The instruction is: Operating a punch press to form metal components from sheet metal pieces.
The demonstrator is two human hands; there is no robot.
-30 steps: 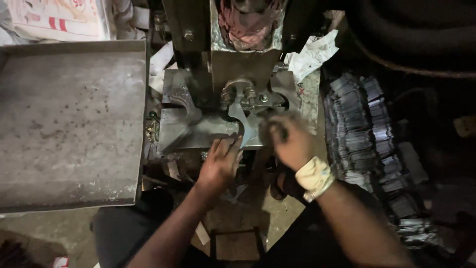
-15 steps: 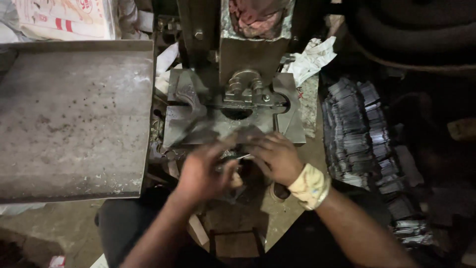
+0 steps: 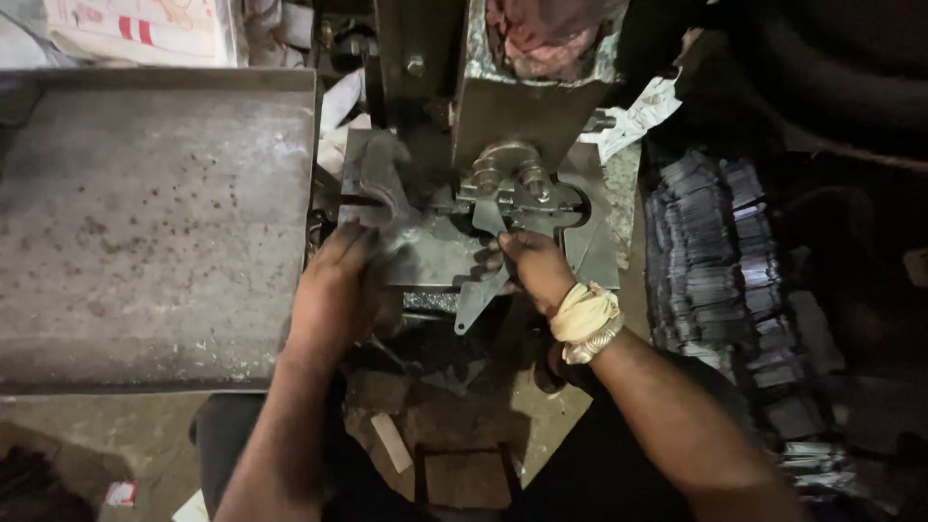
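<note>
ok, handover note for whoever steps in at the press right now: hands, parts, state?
Left hand: flat on the left edge of the press bed, holding nothing visible.
Right hand: fingers on a flat metal piece at the die; grip unclear.
Finished-looking metal pieces lie heaped to the right; grey tray to the left.
Done: piece at the die. Left: cannot tell if it is pressed yet.

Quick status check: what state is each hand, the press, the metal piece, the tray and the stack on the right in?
left hand: flat on the press bed's left edge, holding nothing visible
right hand: gripping the flat metal piece
flat metal piece: overhanging the press bed front
metal tray: dusty, bare
stacked metal blanks: piled in rows, untouched
</note>
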